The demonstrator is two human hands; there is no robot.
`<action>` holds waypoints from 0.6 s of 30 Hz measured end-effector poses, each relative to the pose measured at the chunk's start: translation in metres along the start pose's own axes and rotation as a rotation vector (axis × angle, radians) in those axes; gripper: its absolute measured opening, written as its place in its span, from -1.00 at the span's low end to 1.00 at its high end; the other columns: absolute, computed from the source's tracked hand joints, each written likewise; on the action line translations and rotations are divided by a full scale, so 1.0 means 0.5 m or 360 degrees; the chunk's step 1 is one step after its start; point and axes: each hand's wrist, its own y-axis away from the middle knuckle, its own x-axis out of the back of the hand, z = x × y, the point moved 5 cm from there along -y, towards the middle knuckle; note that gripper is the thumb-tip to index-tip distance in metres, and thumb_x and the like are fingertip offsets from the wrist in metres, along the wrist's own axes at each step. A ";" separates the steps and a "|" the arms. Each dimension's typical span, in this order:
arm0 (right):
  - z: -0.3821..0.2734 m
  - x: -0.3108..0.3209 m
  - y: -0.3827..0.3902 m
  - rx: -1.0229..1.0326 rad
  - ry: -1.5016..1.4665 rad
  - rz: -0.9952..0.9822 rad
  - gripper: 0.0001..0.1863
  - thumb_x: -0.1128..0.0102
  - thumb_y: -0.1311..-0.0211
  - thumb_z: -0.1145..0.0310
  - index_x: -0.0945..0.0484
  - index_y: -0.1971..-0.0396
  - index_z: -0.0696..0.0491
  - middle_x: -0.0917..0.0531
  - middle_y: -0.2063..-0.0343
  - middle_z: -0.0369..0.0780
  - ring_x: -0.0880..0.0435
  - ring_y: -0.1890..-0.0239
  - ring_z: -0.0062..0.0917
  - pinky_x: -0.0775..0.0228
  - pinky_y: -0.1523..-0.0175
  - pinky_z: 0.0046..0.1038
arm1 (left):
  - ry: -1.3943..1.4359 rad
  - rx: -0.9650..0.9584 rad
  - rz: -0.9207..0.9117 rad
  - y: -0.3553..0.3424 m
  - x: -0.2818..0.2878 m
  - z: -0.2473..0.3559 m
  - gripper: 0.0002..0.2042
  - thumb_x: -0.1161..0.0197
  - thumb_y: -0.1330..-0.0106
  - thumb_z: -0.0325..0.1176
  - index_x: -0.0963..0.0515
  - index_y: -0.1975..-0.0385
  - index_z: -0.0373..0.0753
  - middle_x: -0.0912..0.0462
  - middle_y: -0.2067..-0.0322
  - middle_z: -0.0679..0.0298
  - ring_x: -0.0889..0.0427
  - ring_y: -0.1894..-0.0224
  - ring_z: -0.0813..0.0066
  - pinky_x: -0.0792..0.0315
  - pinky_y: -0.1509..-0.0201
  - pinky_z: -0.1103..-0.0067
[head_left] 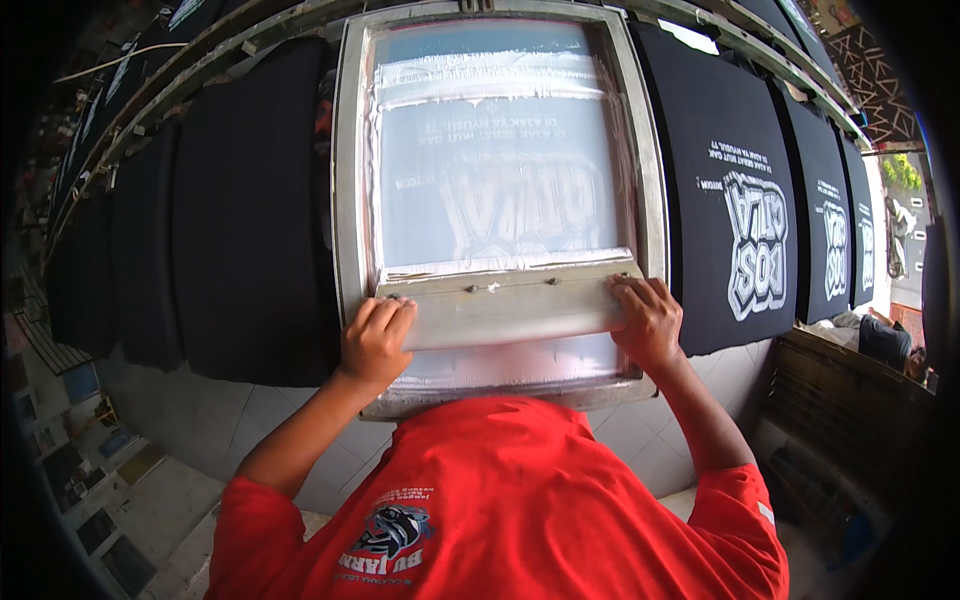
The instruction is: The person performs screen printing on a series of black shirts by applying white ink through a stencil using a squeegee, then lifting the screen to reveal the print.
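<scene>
A screen-printing frame (351, 150) lies in front of me, its pale mesh (500, 135) bearing white ink along the top and sides and a faint mirrored print showing. Across the lower part of the mesh is a metal squeegee (510, 308) with white ink along its far edge. My left hand (378, 338) is closed on the squeegee's left end, and my right hand (648, 325) is closed on its right end. What lies under the frame is hidden.
Plain black shirts on boards (240, 220) line the left; black shirts with white prints (720, 130) line the right. Metal rails (160, 85) run behind them. A tiled floor (260, 440) shows below, with a wooden structure (830, 375) and a dark bundle (880, 340) at the right.
</scene>
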 end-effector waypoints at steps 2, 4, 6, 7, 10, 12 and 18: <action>0.028 -0.016 -0.056 0.0037 -0.0008 0.0024 -0.60 -0.29 0.23 0.54 -0.66 0.25 -0.06 -0.73 0.23 -0.37 -0.68 0.25 -0.44 -0.61 0.25 -0.44 | -0.0028 -0.0001 0.0018 -0.044 -0.010 -0.030 -0.67 -0.21 0.12 -0.66 -0.61 0.26 -0.35 -0.64 0.34 0.18 -0.60 0.29 0.22 -0.55 0.17 0.45; 0.054 -0.030 -0.110 0.0047 -0.0006 0.0051 -0.61 -0.31 0.21 0.53 -0.67 0.24 -0.05 -0.73 0.23 -0.36 -0.68 0.23 -0.42 -0.62 0.22 -0.43 | -0.0055 -0.0012 0.0025 -0.089 -0.026 -0.075 -0.63 -0.27 0.18 -0.62 -0.63 0.25 -0.30 -0.66 0.30 0.20 -0.62 0.24 0.22 -0.57 0.15 0.44; 0.080 -0.046 -0.158 0.0054 0.0015 0.0068 -0.61 -0.33 0.20 0.53 -0.67 0.23 -0.05 -0.73 0.23 -0.34 -0.68 0.23 -0.40 -0.62 0.22 -0.42 | -0.0078 -0.0012 0.0019 -0.138 -0.039 -0.115 -0.61 -0.31 0.20 -0.59 -0.64 0.24 -0.26 -0.67 0.28 0.22 -0.63 0.21 0.21 -0.57 0.13 0.43; 0.094 -0.054 -0.182 0.0056 0.0041 0.0073 -0.61 -0.34 0.19 0.52 -0.67 0.23 -0.05 -0.73 0.23 -0.34 -0.68 0.23 -0.39 -0.62 0.22 -0.42 | -0.0087 -0.0005 0.0011 -0.164 -0.041 -0.133 -0.60 -0.33 0.20 -0.58 -0.64 0.23 -0.24 -0.67 0.27 0.23 -0.63 0.20 0.20 -0.57 0.13 0.41; 0.123 -0.067 -0.269 0.0004 0.0030 0.0122 -0.67 -0.32 0.17 0.52 -0.67 0.28 -0.03 -0.73 0.27 -0.31 -0.69 0.22 -0.35 -0.59 0.14 -0.38 | -0.0147 0.0046 0.0023 -0.246 -0.050 -0.185 -0.60 -0.37 0.19 -0.54 -0.65 0.22 -0.17 -0.66 0.27 0.25 -0.62 0.17 0.17 -0.56 0.11 0.37; 0.150 -0.076 -0.332 0.0017 0.0098 0.0126 -0.70 -0.35 0.13 0.45 -0.67 0.28 -0.08 -0.71 0.29 -0.32 -0.68 0.23 -0.34 -0.60 0.18 -0.34 | -0.0168 0.0076 0.0016 -0.308 -0.060 -0.223 -0.60 -0.40 0.18 -0.50 -0.64 0.22 -0.13 -0.66 0.26 0.26 -0.61 0.14 0.15 -0.56 0.10 0.35; 0.195 -0.061 -0.541 0.0115 0.0332 -0.0539 -0.64 -0.31 0.02 0.13 -0.70 0.14 -0.23 -0.70 0.33 -0.23 -0.70 0.27 -0.27 -0.58 0.12 -0.28 | 0.0083 0.0186 -0.0355 -0.489 -0.025 -0.338 -0.62 -0.45 0.14 -0.35 -0.66 0.24 -0.29 -0.69 0.29 0.00 -0.70 0.22 0.07 -0.56 0.09 0.34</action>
